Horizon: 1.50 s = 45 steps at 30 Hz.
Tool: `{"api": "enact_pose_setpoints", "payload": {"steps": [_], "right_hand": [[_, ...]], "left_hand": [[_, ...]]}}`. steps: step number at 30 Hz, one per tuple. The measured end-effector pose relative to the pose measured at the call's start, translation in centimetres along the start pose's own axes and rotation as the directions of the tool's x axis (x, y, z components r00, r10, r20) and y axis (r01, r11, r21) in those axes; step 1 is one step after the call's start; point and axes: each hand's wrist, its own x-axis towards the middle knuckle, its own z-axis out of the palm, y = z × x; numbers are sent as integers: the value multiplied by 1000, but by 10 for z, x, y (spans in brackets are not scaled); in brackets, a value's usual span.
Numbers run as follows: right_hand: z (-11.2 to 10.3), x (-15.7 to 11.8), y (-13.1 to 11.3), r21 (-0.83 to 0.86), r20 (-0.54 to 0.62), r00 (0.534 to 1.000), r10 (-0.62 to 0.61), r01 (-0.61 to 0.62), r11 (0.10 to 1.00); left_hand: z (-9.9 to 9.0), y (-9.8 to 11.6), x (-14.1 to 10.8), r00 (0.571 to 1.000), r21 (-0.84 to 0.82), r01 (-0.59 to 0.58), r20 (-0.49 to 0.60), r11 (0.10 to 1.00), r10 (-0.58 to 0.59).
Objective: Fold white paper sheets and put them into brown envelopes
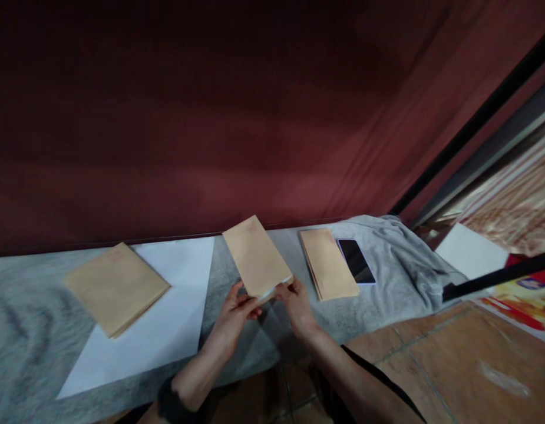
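A tan kraft-paper envelope (258, 256) is held at its near edge by both hands, its far end tilted up to the left. A pale strip shows along that near edge. My left hand (237, 305) grips the near left corner, thumb on top and fingers curled below. At the near right corner, my right hand (296, 301) closes its fingers on the same envelope. To the right lies a small stack of similar envelopes (329, 262), beside a dark-screened phone (356, 261). Further left, another envelope stack (117, 288) rests partly on a white sheet (166, 330).
Grey cloth (389, 265) covers the surface and is bunched up at the right end. Behind it rises a dark red panel (254, 129). Tiled floor (475, 353), a dark bar (502, 275) and a colourful printed package (524, 300) lie to the right.
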Motion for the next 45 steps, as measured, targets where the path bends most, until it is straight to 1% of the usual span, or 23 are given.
{"api": "enact_pose_setpoints", "payload": {"steps": [3,6,10,12,13,15,16,17,18,20,22,23,25,27,28,29,30,33,35,37,41,43,45], "right_hand": [[-3,-2,3,-46,-1,995,103,-103,994],[-6,-3,4,-77,2,985,173,-172,982],[-15,-2,5,-111,18,972,233,-230,967],[-23,-1,6,-173,35,967,251,-242,955],[-28,0,6,-221,43,970,241,-226,949],[-38,2,5,-357,49,987,153,-126,926],[-42,2,3,-440,54,996,75,-43,897],[-45,3,2,-526,73,997,-13,50,849],[-47,3,0,-607,109,989,-98,144,781],[-48,3,-4,-724,239,946,-217,323,610],[-45,3,-7,-759,392,880,-268,474,446],[-43,3,-8,-757,459,846,-272,532,378],[-39,2,-7,-748,556,795,-242,606,271],[-37,2,-6,-753,605,778,-172,628,194],[-36,2,-5,-760,615,777,-138,630,162],[-36,2,-5,-766,619,777,-112,629,134],[-37,2,-6,-770,621,778,-94,628,112],[-37,0,-9,-773,625,777,-73,630,74],[-36,0,-11,-772,629,774,-67,633,60],[-36,-1,-13,-769,634,770,-64,637,49],[-35,-1,-12,-764,642,764,-62,644,28],[-36,-1,-11,-762,646,761,-60,647,19],[-36,-2,-10,-761,647,760,-59,649,8]], "left_hand": [[-8,2,2,1000,92,-3,-20,996,5],[-17,3,6,1000,172,-6,-9,985,8],[-28,4,12,999,232,21,35,972,-30],[-33,3,13,998,246,32,47,969,-45],[-35,2,14,998,255,33,46,966,-47],[-38,1,13,999,282,23,40,959,-36],[-40,0,13,999,297,10,39,955,-23],[-41,0,13,999,311,-7,41,950,-6],[-43,0,12,999,326,-29,44,945,16],[-44,2,10,996,373,-90,40,923,81],[-44,5,8,988,500,-146,24,854,154],[-43,7,7,982,595,-164,20,787,189],[-43,9,5,970,789,-179,42,587,239],[-43,11,3,959,904,-208,112,374,261],[-43,10,3,950,925,-239,161,294,267],[-45,9,3,938,929,-284,216,239,272],[-46,8,4,920,918,-338,276,206,277],[-52,3,9,853,852,-493,434,176,289],[-56,-1,12,825,823,-543,486,166,288],[-60,-4,14,817,821,-554,505,136,278],[-62,-7,15,821,834,-544,508,88,260],[-61,-6,15,825,840,-535,497,90,268],[-60,-3,15,827,837,-535,491,113,275]]}}
